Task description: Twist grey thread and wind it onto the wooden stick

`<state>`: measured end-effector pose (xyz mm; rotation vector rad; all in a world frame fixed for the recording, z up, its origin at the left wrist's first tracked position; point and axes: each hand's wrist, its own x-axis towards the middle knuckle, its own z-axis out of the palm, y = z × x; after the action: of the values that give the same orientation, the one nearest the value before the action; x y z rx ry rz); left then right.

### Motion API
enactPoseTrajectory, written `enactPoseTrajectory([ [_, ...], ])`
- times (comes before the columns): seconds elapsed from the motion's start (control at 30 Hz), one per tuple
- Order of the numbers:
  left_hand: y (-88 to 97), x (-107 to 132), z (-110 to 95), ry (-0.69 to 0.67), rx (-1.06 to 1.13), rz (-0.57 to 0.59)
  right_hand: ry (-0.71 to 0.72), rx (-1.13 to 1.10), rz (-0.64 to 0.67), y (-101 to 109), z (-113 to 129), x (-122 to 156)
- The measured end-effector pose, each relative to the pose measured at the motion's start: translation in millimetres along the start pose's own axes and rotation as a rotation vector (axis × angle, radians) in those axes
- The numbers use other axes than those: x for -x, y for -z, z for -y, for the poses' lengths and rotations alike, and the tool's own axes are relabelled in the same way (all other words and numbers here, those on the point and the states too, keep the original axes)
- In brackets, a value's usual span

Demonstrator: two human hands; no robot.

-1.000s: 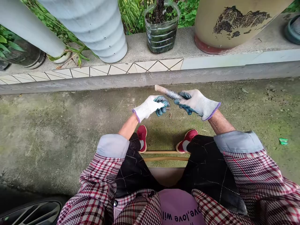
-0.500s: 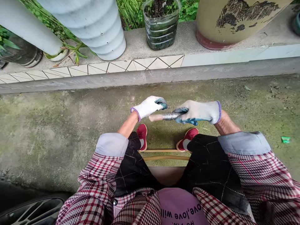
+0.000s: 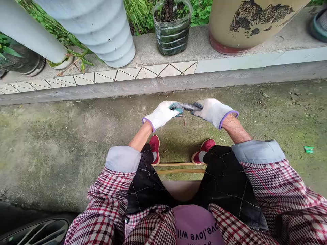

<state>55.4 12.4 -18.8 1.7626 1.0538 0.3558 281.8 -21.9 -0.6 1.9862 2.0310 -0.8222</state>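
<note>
Between my hands is a stick wound with silver wire (image 3: 188,107). My right hand (image 3: 211,110), in a white glove with dark blue-grey fingers, is closed around its right end. My left hand (image 3: 165,114), in a matching glove with teal fingertips, is closed at the stick's left end, touching or just in front of it. A thin brownish tip (image 3: 182,116) pokes out below the left fingers; the rest of that piece is hidden in the glove. The stick's bare end is also out of sight behind the left hand.
A low ledge (image 3: 145,46) crosses ahead, bearing a clear plastic planter (image 3: 172,35), a ribbed white container (image 3: 112,37) and a tan pot (image 3: 237,30). Red shoes (image 3: 154,149) rest on the concrete floor (image 3: 63,146). A wheel (image 3: 38,233) is at lower left, a green scrap (image 3: 309,149) at right.
My right hand has raised the wire-wound stick away from my body and turned it, bringing it up against my left hand. Its bare end, visible before, is now hidden. My left hand stays almost in place.
</note>
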Motion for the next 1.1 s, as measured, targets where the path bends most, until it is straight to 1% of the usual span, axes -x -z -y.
enactPoseTrajectory([
  [0.03,0.1,0.9,-0.7,0.01,0.049,-0.003,-0.018,-0.071,-0.038,1.7,-1.7,0.9],
  [0.1,0.1,2.3,-2.4,0.03,0.137,0.006,-0.047,-0.29,-0.078,3.8,-2.1,4.7],
  [0.2,0.4,3.6,-4.6,0.059,0.217,0.05,-0.049,-0.645,-0.08,5.3,3.6,14.3],
  [0.27,0.8,4.2,-4.8,0.066,0.222,0.079,-0.013,-0.789,-0.071,6.5,9.3,21.7],
  [0.4,-1.0,3.1,0.2,0.042,0.167,0.124,0.05,-0.892,-0.01,9.4,17.2,33.7],
  [0.47,-3.5,0.9,4.7,0.026,0.138,0.098,0.075,-0.906,0.029,9.7,17.3,36.1],
  [0.53,-4.7,-2.0,9.0,0.018,0.127,0.044,0.114,-0.916,0.085,9.0,15.1,36.5],
  [0.57,-4.0,-3.2,10.6,0.01,0.127,0.038,0.136,-0.923,0.12,8.3,13.6,36.4],
  [0.63,0.3,-4.6,12.7,-0.02,0.132,0.061,0.18,-0.929,0.21,6.9,10.7,36.3],
  [0.73,10.0,-3.7,12.7,-0.073,0.087,0.123,0.235,-0.831,0.335,3.6,9.5,36.6],
  [0.77,12.2,-2.8,12.4,-0.079,0.058,0.126,0.243,-0.75,0.362,1.8,10.1,36.2],
  [0.83,13.3,-1.3,12.2,-0.068,-0.004,0.133,0.233,-0.522,0.36,-2.7,12.0,33.5],
  [0.9,10.2,-0.7,12.9,-0.034,-0.047,0.142,0.192,-0.264,0.297,-7.2,13.4,28.0],
  [0.97,5.2,-1.1,13.7,-0.003,-0.074,0.149,0.14,-0.073,0.199,-9.8,12.5,20.6],
  [1.03,1.1,-2.3,13.3,0.012,-0.061,0.122,0.094,-0.006,0.103,-9.3,8.9,13.2],
  [1.1,-0.9,-3.5,11.3,0.033,0.021,0.071,0.059,-0.003,0.022,-6.2,4.2,8.1],
])
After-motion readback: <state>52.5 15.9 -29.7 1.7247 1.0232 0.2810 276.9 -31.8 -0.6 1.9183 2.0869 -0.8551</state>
